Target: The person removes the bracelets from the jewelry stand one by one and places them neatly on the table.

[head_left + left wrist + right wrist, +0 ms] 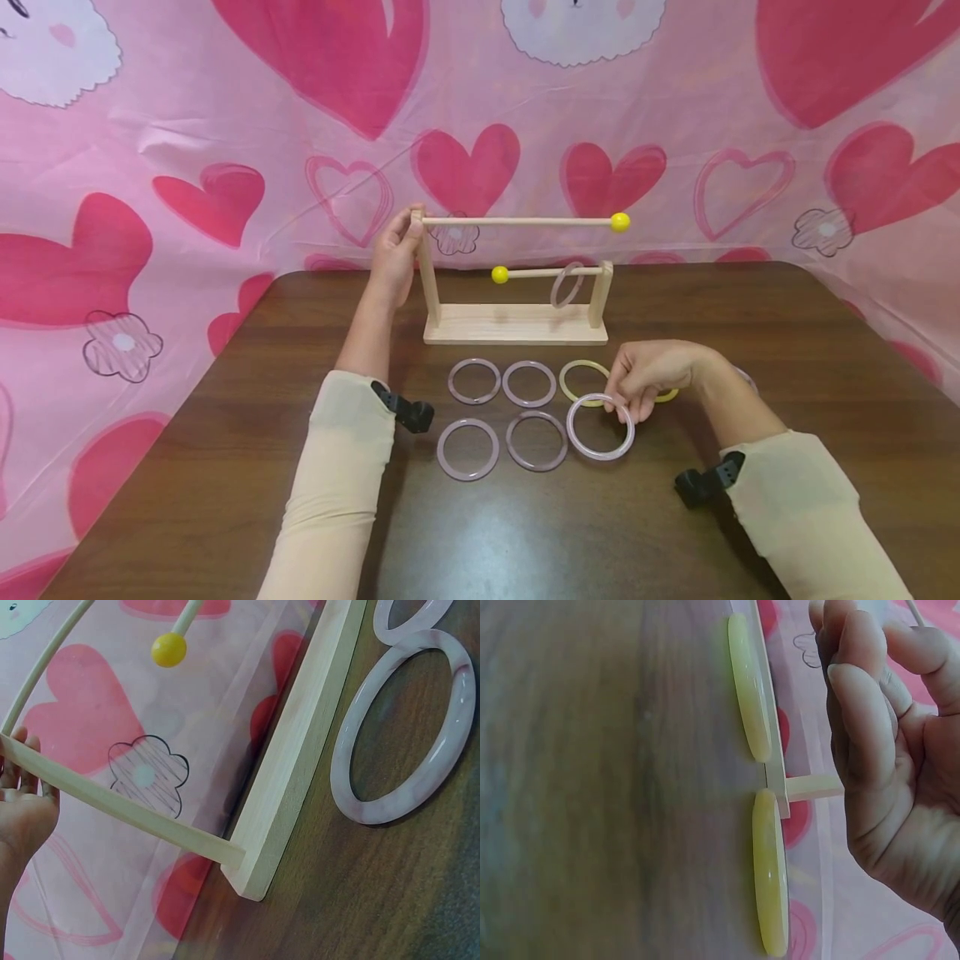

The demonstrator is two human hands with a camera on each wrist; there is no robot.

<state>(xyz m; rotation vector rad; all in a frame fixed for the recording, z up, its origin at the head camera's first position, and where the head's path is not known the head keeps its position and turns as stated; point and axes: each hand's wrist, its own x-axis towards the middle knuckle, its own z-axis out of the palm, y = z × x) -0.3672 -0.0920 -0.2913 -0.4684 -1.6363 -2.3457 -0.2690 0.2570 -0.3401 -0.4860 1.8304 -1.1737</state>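
Note:
My left hand (393, 254) grips the top of the tall post on a wooden bangle stand (517, 325), as the left wrist view also shows. A pale lilac bangle (600, 456) is pinched in the fingertips of my right hand (663, 375), above the table. Another pale bangle (556, 289) hangs on the stand's lower bar. Before the stand lie lilac bangles (468, 477), two in the back row and two in front. Two yellow bangles (770, 877) lie near my right hand, which partly hides them in the head view.
The stand's upper bar (517, 221) points right and its lower bar points left, each tipped with a yellow ball (620, 222). One more bangle (746, 377) shows partly behind my right wrist. A pink heart-printed cloth (465, 92) hangs behind the brown table (217, 467).

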